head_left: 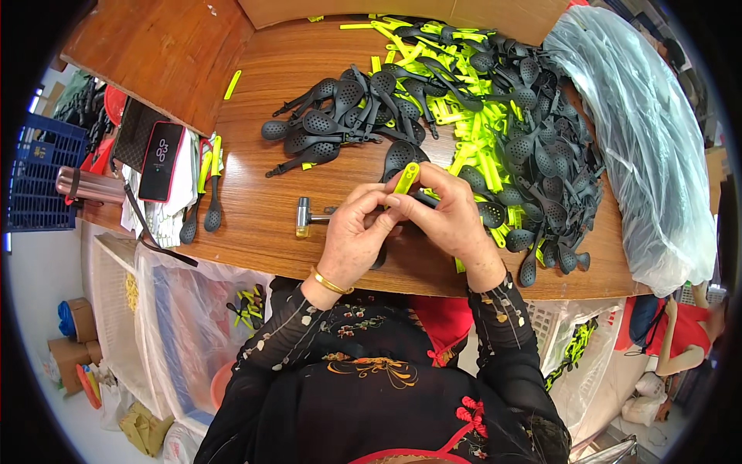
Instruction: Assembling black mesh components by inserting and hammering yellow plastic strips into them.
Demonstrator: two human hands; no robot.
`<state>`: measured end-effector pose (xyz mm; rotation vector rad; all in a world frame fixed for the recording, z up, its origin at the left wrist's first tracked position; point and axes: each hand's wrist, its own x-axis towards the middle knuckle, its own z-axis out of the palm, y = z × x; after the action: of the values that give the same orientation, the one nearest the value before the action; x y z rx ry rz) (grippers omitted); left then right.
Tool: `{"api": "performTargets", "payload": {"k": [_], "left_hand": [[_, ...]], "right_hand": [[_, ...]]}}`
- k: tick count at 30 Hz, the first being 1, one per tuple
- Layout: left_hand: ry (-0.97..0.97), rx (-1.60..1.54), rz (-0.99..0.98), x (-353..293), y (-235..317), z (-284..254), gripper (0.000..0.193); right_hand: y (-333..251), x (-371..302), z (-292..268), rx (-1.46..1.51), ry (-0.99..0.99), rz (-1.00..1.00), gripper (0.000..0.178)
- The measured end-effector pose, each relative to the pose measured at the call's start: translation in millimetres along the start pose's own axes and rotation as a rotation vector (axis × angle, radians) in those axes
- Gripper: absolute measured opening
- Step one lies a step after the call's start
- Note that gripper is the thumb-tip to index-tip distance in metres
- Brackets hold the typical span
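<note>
In front of my chest, both hands meet over the near edge of the table. My left hand [353,233] and my right hand [450,215] pinch a yellow-green handle [406,179] between thumbs and fingers, its holed end pointing up and away. A black spoon part shows partly below my fingers; whether it joins the handle is hidden. A small hammer [303,216] lies just left of my left hand, its shaft running behind that hand. Beyond my hands sit loose black perforated spoon heads [318,122], with a big heap of spoon heads [550,147] to the right.
Yellow-green handles [485,143] spill across the back middle. Clear plastic wrap [634,131] covers a bulky roll at right. At left lie a phone [161,161], two assembled spoons [213,185] and a metal flask [89,185]. Plastic-lined crates [166,309] stand below; another person [684,336] is at right.
</note>
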<state>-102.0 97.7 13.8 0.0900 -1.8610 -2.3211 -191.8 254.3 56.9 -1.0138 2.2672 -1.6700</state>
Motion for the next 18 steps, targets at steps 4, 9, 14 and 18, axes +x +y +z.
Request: {"api": "performTargets", "payload": {"k": [4,9,14,18], "left_hand": [[-0.020,0.280,0.026,-4.9,15.2,-2.9,0.015],[-0.070,0.577,0.163,-5.4,24.5,-9.7,0.017],[0.003,-0.269,-0.350,-5.9,12.7,-15.5,0.021],[0.013,-0.293,-0.330,-4.9,5.1,-16.2,0.021]], "right_hand": [[0.3,-7.6,5.2,-0.106,0.067,-0.077,0.016],[11.2,-6.3,-4.5,0.153,-0.046,0.107,0.020],[22.0,11.7,-78.4,-0.704,-0.029,-0.260,0.030],[61.2,6.0,-90.0,-0.966,-0.088,-0.260,0.023]]}}
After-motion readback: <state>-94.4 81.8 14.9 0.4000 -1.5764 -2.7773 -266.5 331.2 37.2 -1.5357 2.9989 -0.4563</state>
